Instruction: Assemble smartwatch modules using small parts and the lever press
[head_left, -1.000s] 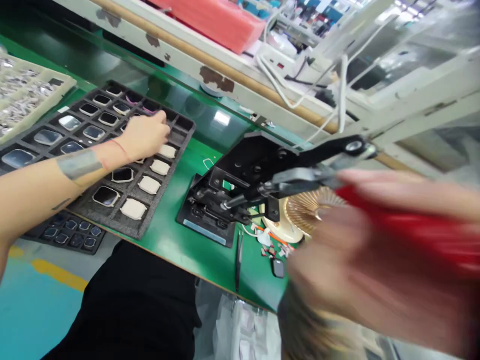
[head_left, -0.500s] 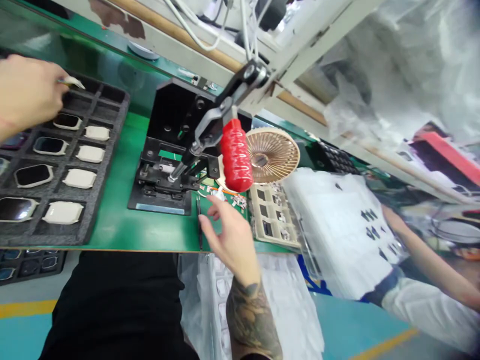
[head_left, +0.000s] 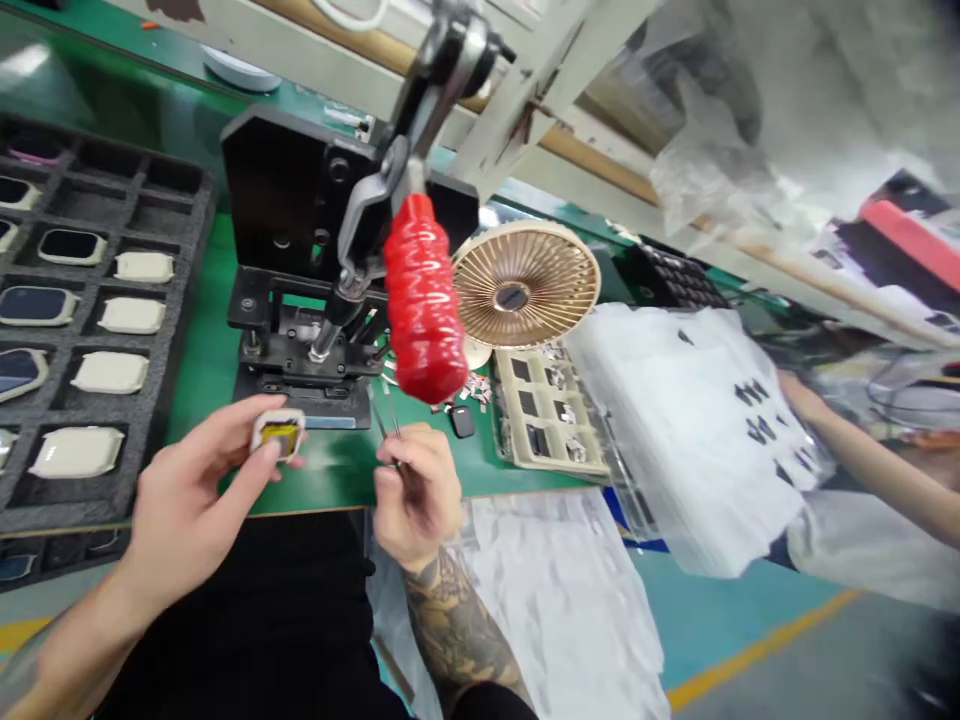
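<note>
Between the thumb and fingers of my left hand [head_left: 199, 490] is a small pale watch case [head_left: 279, 432], tilted so that its yellow inside shows. My right hand [head_left: 420, 490] grips a pair of tweezers [head_left: 388, 425], their tips pointing up and away from me. Just beyond both hands stands a black toggle-clamp press [head_left: 311, 345] with a red handle [head_left: 425, 300]. At the left, a dark grey foam tray [head_left: 176, 330] holds watch cases and dark-screened watches in its compartments.
A beige fan [head_left: 525, 285] stands behind the red handle. Right of my hands are a small dark square part [head_left: 461, 421] and a beige compartment box [head_left: 551, 456]. Further right, white sheeting [head_left: 675, 430] carries small black pieces, with another person's arm [head_left: 877, 460] beside it.
My left hand has come from the foam tray to the front of the press with the watch case. My right hand has picked the tweezers up off the bench. The view has shifted.
</note>
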